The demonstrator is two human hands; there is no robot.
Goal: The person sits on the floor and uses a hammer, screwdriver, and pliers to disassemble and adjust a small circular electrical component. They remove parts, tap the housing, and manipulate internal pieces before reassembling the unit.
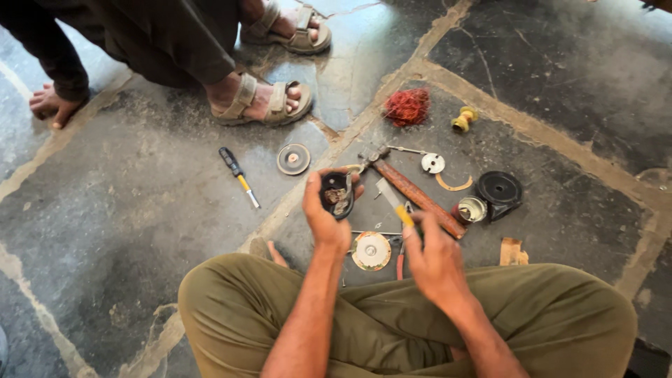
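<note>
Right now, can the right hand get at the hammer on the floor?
Probably yes. The right hand, holding a yellow-handled tool, hovers just beside the hammer, with nothing lying between them; its grip is occupied, though.

legs: olive-green trousers, creased | arms: bare to above elbow, no sleeves seen | hands: ungloved, no rings seen

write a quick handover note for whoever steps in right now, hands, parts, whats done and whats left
Left hand: grip shut on a small dark round casing, its open side showing the metal inside.
Right hand: holds a yellow-handled blade tool, tip near the casing.
On the stone floor: hammer, black cap, small metal cup, metal discs, red wire bundle, screwdriver.
Done: casing is open, parts laid out.
Left: the casing's insides are still in place.
</note>
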